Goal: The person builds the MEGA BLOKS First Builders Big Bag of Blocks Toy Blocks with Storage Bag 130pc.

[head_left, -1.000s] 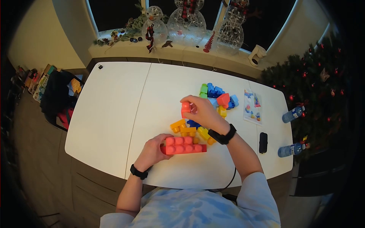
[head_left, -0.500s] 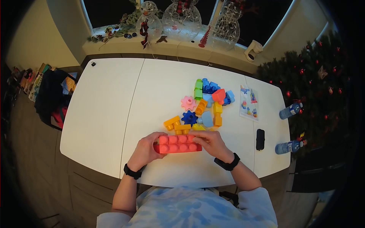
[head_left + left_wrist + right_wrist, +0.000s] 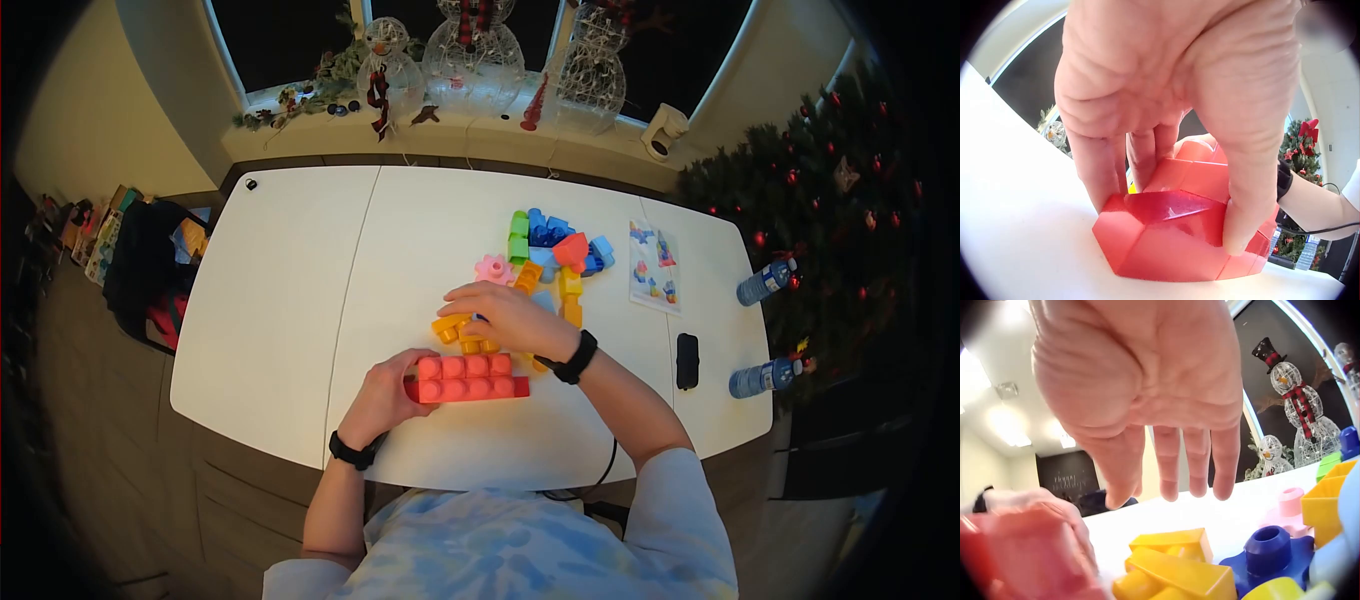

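the stack of coral-red plastic studded toy bricks stands on the white table in front of the person, a darker red brick jutting from under its right end. the left hand grips the stack's left end between thumb and fingers. the right hand, fingers loosely extended and holding nothing, hovers over the loose pieces just beyond.

as far as i can judge, the coral layer is seated, its two stud rows now even; what is left lies unjoined: orange-yellow plastic bricks, a dark blue plastic gear-shaped piece, a pink plastic gear-shaped piece, green plastic bricks and a red angled plastic block. farther right lies a printed picture sheet.

against half a second ago, the right hand has left the stack's right end and moved out over the pieces; a second ago it pinched a coral brick in the air. the left hand's grip is unchanged.
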`<state>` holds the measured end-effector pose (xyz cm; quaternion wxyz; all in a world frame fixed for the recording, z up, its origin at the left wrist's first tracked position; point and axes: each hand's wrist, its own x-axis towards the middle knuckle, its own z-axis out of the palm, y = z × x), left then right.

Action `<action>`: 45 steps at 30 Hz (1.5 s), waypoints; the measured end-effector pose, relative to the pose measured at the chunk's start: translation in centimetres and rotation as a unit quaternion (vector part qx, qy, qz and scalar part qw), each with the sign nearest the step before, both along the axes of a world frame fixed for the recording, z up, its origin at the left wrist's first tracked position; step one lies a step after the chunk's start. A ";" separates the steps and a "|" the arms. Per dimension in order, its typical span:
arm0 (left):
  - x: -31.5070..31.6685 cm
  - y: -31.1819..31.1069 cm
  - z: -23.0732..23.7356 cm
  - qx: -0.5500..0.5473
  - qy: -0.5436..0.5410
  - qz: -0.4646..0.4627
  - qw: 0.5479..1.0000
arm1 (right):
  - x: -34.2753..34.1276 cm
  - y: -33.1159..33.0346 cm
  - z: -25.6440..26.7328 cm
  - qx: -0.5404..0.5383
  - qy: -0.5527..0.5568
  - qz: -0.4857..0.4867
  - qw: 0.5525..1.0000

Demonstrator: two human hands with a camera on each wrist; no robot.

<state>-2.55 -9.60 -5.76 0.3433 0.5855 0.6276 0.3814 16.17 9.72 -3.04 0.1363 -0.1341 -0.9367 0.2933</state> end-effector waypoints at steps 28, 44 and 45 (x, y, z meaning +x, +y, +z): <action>-2.2 0.4 0.1 0.025 0.024 0.076 0.997 | 5.0 -3.6 2.3 -0.030 -0.023 -0.047 0.998; -2.1 0.2 0.5 -0.003 0.023 0.119 0.993 | 1.5 1.5 -2.8 0.142 -0.027 -0.089 0.985; -2.2 0.1 0.8 -0.005 0.027 0.126 0.992 | 0.8 1.5 -3.3 0.139 -0.022 -0.083 0.987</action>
